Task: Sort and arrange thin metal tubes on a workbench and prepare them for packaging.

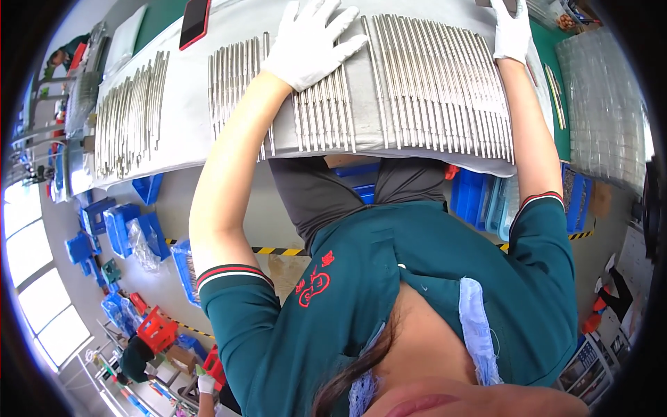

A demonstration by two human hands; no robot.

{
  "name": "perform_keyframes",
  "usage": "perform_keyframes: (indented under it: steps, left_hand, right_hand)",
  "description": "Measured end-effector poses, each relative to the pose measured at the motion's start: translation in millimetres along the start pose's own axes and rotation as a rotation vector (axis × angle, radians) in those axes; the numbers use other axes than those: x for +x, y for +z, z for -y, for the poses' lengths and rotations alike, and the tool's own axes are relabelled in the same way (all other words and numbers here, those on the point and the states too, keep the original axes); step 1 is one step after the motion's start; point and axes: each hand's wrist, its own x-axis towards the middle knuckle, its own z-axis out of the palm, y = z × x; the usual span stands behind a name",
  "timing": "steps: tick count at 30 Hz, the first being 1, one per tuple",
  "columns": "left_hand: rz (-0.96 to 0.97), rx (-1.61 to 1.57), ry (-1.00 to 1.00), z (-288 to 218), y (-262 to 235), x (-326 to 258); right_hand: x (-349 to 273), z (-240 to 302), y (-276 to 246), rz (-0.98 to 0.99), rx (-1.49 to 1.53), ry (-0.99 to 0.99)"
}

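You're lining up rods [431, 83], left hand [309, 42] flat, fingers spread on them, right hand [511, 28] fingers unclear—next, even the row.

factory floor | metal rods [445, 83] in rows | blue parts bins [125, 226] | hazard-striped floor tape [278, 250]

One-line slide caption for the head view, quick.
White-gloved left hand lies flat on rows of metal rods on a grey sheet; right hand reaches the far edge.
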Motion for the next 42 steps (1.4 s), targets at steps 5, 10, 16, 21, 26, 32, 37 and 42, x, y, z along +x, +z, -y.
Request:
perform_keyframes:
  steps: [5, 10, 16, 21, 26, 32, 37, 42]
  left_hand:
    - [0.214, -0.089, -0.088, -40.8, -18.1, 30.8]
    - [0.179, -0.183, -0.006, -52.1, 1.7, 46.0]
    - [0.054, -0.064, 0.062, -35.7, 9.0, 33.0]
    - [0.089, 0.367, 0.397, 0.3, -9.3, 6.3]
    - [0.029, 0.169, 0.249, -37.6, 11.5, 38.9]
    - [0.117, -0.195, 0.178, -107.7, 18.7, 92.7]
    - [0.005, -0.26, 0.164, -95.4, 32.2, 82.2]
    - [0.187, -0.103, 0.077, -76.5, 4.9, 63.1]
  right_hand:
    - [0.2, -1.0, -2.2, -0.011, 0.091, 0.01]
    - [-2.4, 9.2, 2.0, 0.007, -0.055, 0.063]
    - [-3.7, 18.0, -1.9, 0.017, 0.011, 0.082]
    - [-0.4, 22.7, 3.9, -0.042, 0.069, 0.077]
    - [-6.5, 63.8, 1.3, 0.08, -0.038, 0.161]
    - [0.4, 23.8, 1.8, -0.084, 0.103, 0.069]
    - [3.1, 15.6, -0.4, -0.115, 0.22, 0.076]
    - [8.8, 11.9, -10.9, -0.129, 0.199, 0.073]
